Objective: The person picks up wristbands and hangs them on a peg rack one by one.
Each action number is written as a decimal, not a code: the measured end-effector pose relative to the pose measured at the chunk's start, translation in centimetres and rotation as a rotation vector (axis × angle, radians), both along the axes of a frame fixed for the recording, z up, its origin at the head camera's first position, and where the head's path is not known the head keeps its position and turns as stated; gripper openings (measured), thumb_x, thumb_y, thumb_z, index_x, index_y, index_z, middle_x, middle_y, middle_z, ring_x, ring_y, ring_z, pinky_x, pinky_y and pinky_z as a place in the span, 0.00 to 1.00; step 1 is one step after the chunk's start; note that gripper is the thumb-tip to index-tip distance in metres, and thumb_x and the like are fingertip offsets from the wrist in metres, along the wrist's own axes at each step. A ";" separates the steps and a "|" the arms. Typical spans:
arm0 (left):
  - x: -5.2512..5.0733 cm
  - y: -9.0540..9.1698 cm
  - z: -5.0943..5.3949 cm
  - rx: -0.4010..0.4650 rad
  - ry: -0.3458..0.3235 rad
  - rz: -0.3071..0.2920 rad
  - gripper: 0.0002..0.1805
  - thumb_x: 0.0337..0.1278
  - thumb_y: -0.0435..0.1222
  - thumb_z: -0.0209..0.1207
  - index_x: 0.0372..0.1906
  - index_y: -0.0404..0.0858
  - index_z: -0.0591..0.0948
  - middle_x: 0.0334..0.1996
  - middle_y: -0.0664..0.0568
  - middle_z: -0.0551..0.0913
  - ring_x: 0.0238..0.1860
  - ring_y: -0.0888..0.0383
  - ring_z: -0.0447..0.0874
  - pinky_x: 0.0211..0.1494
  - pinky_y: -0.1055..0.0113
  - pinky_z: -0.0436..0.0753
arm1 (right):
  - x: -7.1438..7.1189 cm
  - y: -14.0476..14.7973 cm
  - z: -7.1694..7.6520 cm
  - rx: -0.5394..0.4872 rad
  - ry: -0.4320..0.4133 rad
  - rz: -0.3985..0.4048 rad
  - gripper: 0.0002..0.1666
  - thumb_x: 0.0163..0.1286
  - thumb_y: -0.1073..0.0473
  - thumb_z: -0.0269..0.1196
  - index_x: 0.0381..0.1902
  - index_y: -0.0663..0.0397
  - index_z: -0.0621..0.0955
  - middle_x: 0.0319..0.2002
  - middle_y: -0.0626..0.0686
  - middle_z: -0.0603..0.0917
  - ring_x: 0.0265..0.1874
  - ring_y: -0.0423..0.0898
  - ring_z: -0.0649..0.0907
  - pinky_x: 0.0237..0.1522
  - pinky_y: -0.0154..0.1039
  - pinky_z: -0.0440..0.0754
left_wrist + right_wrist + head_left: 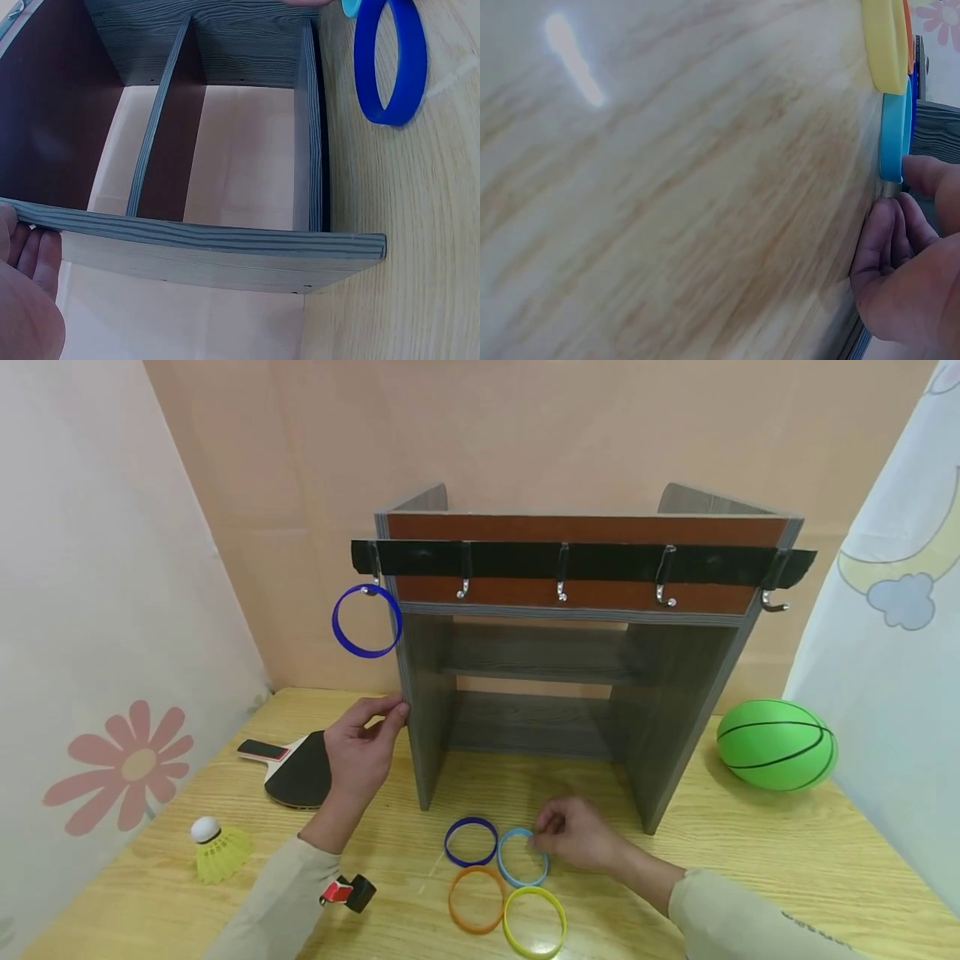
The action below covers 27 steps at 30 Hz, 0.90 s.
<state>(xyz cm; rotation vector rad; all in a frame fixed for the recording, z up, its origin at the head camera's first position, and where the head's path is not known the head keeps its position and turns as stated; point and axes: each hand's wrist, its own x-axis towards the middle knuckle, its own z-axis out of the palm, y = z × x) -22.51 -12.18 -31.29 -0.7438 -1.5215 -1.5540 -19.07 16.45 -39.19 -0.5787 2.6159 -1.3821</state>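
My left hand (360, 747) pinches the front edge of the left side panel of a grey wooden shelf (420, 735). In the left wrist view, its fingers (46, 262) lie against the panel's outer face. On the table, my right hand (581, 837) is at the right rim of a light blue ring (522, 881). One digit touches that rim in the right wrist view, while the curled fingers stand slightly apart from it. Beside it lie a dark blue ring (471, 864), an orange ring (476, 931) and a yellow ring (534, 955). Another blue ring (345, 642) hangs from the leftmost hook.
A black strip (517, 560) with several metal hooks crosses the shelf's front. Left on the wooden table (405, 893) are a table tennis paddle (300, 777) and a yellow shuttlecock (221, 856). A green ball (776, 745) rests at the right.
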 end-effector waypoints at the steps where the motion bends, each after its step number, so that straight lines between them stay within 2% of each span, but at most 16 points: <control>1: 0.0 0.0 0.0 -0.001 0.000 0.000 0.07 0.45 0.10 0.58 0.33 0.15 0.79 0.29 0.27 0.79 0.31 0.59 0.83 0.35 0.70 0.83 | 0.0 0.0 0.0 0.011 0.009 -0.001 0.08 0.56 0.62 0.70 0.28 0.58 0.80 0.23 0.48 0.77 0.22 0.42 0.75 0.20 0.33 0.75; 7: 0.1 0.0 0.0 -0.003 -0.002 0.002 0.08 0.45 0.10 0.57 0.33 0.15 0.79 0.29 0.27 0.79 0.31 0.60 0.83 0.36 0.70 0.83 | 0.1 0.0 0.0 0.048 0.036 0.009 0.05 0.56 0.62 0.69 0.27 0.56 0.81 0.23 0.46 0.77 0.22 0.42 0.75 0.21 0.34 0.75; 14: 0.2 0.0 0.1 -0.017 -0.011 0.016 0.07 0.46 0.11 0.58 0.33 0.16 0.80 0.30 0.28 0.79 0.31 0.60 0.83 0.36 0.70 0.83 | 0.0 0.4 0.4 -0.007 0.006 0.027 0.03 0.58 0.66 0.65 0.28 0.60 0.79 0.23 0.48 0.77 0.23 0.43 0.75 0.22 0.34 0.75; 17: 0.2 0.0 0.2 -0.016 -0.008 0.016 0.07 0.46 0.11 0.58 0.33 0.15 0.79 0.30 0.27 0.79 0.31 0.60 0.83 0.35 0.70 0.83 | -0.1 0.8 0.5 -0.037 -0.036 0.027 0.03 0.58 0.67 0.63 0.29 0.62 0.78 0.22 0.49 0.76 0.21 0.43 0.74 0.19 0.32 0.73; 21: 0.2 0.0 0.2 -0.012 -0.001 0.014 0.07 0.46 0.10 0.57 0.33 0.15 0.79 0.29 0.27 0.79 0.31 0.60 0.83 0.35 0.71 0.83 | 0.0 1.3 0.7 -0.082 -0.150 0.005 0.05 0.60 0.66 0.63 0.29 0.62 0.77 0.21 0.51 0.76 0.18 0.43 0.72 0.17 0.30 0.69; 23: 0.2 0.0 0.2 -0.011 0.001 0.011 0.07 0.45 0.10 0.57 0.33 0.15 0.79 0.29 0.27 0.79 0.31 0.61 0.82 0.35 0.71 0.83 | 0.0 1.7 0.9 -0.103 -0.197 -0.005 0.06 0.60 0.65 0.64 0.30 0.62 0.77 0.23 0.52 0.77 0.19 0.43 0.72 0.18 0.31 0.70; 27: 0.0 -0.1 0.1 -0.008 0.004 -0.005 0.07 0.45 0.10 0.57 0.33 0.15 0.79 0.28 0.26 0.78 0.32 0.61 0.82 0.35 0.71 0.83 | 0.1 2.6 1.4 -0.132 -0.238 -0.015 0.08 0.61 0.64 0.65 0.32 0.64 0.78 0.25 0.54 0.79 0.22 0.46 0.76 0.22 0.35 0.74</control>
